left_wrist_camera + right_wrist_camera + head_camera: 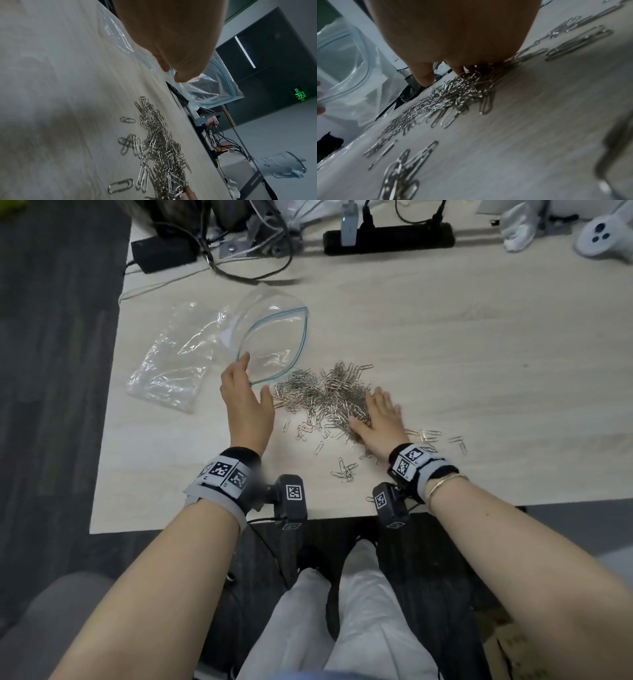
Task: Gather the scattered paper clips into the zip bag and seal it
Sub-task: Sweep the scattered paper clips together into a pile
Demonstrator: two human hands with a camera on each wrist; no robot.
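Note:
A clear zip bag (191,350) with a blue zip line lies on the pale wooden table (479,344), its mouth gaping toward the clips. My left hand (245,398) is at the near corner of the mouth, its fingers curled on the rim (173,71) and its thumb spread aside. A heap of silver paper clips (325,395) lies just right of the mouth. My right hand (378,419) rests flat on the heap's right side with its fingers spread and slightly blurred. The right wrist view shows its fingers (423,75) touching the clips (453,92), with the bag (351,67) beyond.
Loose clips lie near the table's front edge (346,470) and right of my right wrist (431,436). At the back are a black power strip (388,237), tangled cables (246,251), a black adapter (161,253) and a white controller (603,237).

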